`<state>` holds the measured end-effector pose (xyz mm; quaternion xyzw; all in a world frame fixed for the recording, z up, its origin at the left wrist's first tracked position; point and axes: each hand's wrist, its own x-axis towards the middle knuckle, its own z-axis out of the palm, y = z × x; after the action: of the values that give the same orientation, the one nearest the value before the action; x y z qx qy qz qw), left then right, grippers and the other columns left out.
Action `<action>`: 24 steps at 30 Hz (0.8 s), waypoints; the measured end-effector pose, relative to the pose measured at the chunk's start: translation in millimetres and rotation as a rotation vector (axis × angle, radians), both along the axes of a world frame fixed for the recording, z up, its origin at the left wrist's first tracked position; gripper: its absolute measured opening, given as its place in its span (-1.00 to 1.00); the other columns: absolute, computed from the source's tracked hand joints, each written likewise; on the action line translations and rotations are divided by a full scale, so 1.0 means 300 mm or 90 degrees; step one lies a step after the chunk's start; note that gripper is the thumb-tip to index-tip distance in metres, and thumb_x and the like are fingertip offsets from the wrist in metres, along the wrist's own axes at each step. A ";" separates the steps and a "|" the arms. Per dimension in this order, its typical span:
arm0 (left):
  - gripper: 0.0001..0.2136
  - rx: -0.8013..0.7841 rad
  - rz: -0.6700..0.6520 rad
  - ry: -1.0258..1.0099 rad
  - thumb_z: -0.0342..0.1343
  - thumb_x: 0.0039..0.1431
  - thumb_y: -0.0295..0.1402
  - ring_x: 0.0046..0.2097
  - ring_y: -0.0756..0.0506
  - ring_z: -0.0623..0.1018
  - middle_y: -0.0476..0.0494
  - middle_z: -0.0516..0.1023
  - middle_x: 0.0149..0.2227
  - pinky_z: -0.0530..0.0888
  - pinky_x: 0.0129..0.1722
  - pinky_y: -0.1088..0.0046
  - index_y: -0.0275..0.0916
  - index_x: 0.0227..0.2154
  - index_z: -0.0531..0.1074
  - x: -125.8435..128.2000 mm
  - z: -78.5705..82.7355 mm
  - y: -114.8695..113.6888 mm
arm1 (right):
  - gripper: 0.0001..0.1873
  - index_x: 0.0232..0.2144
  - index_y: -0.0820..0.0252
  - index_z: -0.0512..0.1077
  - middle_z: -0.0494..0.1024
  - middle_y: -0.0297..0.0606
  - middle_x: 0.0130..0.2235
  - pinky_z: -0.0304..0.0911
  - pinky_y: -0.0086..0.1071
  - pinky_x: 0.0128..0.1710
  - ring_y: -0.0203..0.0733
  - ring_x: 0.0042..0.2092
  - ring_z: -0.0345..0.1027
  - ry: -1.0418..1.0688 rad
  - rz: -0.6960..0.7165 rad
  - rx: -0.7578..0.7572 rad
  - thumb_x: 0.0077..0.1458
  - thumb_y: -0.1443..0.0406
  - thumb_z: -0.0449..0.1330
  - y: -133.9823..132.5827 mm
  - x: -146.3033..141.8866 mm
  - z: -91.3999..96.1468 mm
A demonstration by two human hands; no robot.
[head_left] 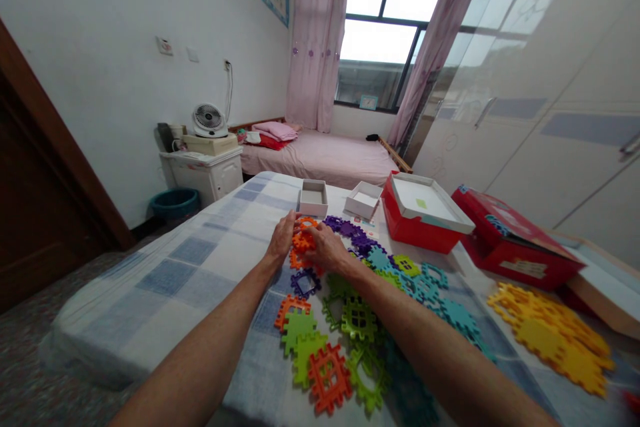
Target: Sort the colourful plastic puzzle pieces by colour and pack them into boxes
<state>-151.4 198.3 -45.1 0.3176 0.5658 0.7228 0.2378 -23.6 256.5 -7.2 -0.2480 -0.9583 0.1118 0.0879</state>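
At the far part of the table, a pile of orange interlocking plastic building panels (303,241) lies between my two hands. My left hand (283,238) is closed against the pile's left side, with its fingertips at the far edge. From the right, my right hand (327,247) curls its fingers over the same orange panels; some fingertips are hidden. Just below sits a purple square panel (305,283). Purple panels (351,232) form a row beyond my right hand. Green panels (359,319) lie under and beside my right forearm, and an orange window panel (330,377) is nearer to me.
Turquoise panels (457,317) and a yellow heap (553,333) spread to the right. Two small open boxes (314,199) stand at the far edge. Red boxes (420,230) line the right side. A checked cloth (195,251) covers the table; a bed (330,155) stands behind.
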 end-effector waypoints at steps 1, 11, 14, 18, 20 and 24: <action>-0.36 -0.006 0.005 0.003 -0.08 0.05 0.18 -0.04 -0.20 0.53 -0.35 0.52 -0.07 0.43 -0.01 0.22 -0.33 -0.15 0.46 0.000 0.001 -0.003 | -0.47 0.06 0.07 0.33 0.34 -0.09 0.01 0.23 -0.16 -0.05 -0.02 -0.01 0.25 0.010 0.001 -0.007 0.00 0.19 0.21 0.003 0.002 -0.004; -0.33 -0.060 0.028 0.059 -0.15 0.07 0.20 -0.08 -0.22 0.55 -0.37 0.55 -0.11 0.48 -0.09 0.19 -0.35 -0.15 0.47 -0.006 0.017 -0.015 | -0.52 0.02 0.21 0.39 0.43 -0.19 -0.12 0.19 -0.34 -0.02 -0.19 -0.09 0.30 0.195 0.000 -0.128 -0.01 0.38 0.14 0.031 0.063 0.121; -0.32 -0.085 0.047 0.081 -0.14 0.04 0.21 -0.08 -0.23 0.55 -0.36 0.56 -0.12 0.47 -0.07 0.15 -0.34 -0.15 0.48 -0.003 0.018 -0.023 | -0.51 0.03 0.18 0.38 0.44 -0.22 -0.10 0.18 -0.33 0.00 -0.21 -0.09 0.30 0.231 -0.012 -0.136 -0.01 0.38 0.15 0.023 0.167 0.178; -0.34 -0.142 0.037 0.110 -0.16 0.07 0.20 -0.07 -0.21 0.54 -0.28 0.55 -0.10 0.45 -0.01 0.14 -0.30 -0.11 0.46 -0.037 -0.009 -0.019 | -0.50 0.02 0.17 0.39 0.42 -0.23 -0.09 0.19 -0.34 -0.02 -0.22 -0.10 0.30 0.242 -0.056 -0.127 -0.03 0.38 0.17 0.004 0.403 0.216; -0.39 -0.174 0.038 0.124 -0.17 0.11 0.16 -0.08 -0.17 0.54 -0.22 0.55 -0.05 0.44 0.02 0.17 -0.26 -0.11 0.45 -0.061 -0.028 -0.006 | -0.49 0.03 0.17 0.38 0.41 -0.22 -0.08 0.19 -0.34 -0.01 -0.22 -0.09 0.30 0.238 -0.118 -0.106 -0.05 0.40 0.15 -0.008 0.554 0.216; -0.47 -0.192 0.034 0.115 -0.19 0.16 0.11 -0.05 -0.14 0.53 -0.14 0.52 0.02 0.43 0.06 0.20 -0.20 -0.16 0.45 -0.076 -0.041 0.003 | -0.46 0.03 0.18 0.37 0.41 -0.19 -0.01 0.13 -0.29 0.09 -0.18 0.02 0.27 0.258 -0.279 -0.038 -0.07 0.42 0.08 -0.020 0.898 0.191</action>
<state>-174.4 199.2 -57.4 0.3267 0.6953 0.6042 0.2113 245.8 250.5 50.2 -0.4243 -0.8409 0.1657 0.2922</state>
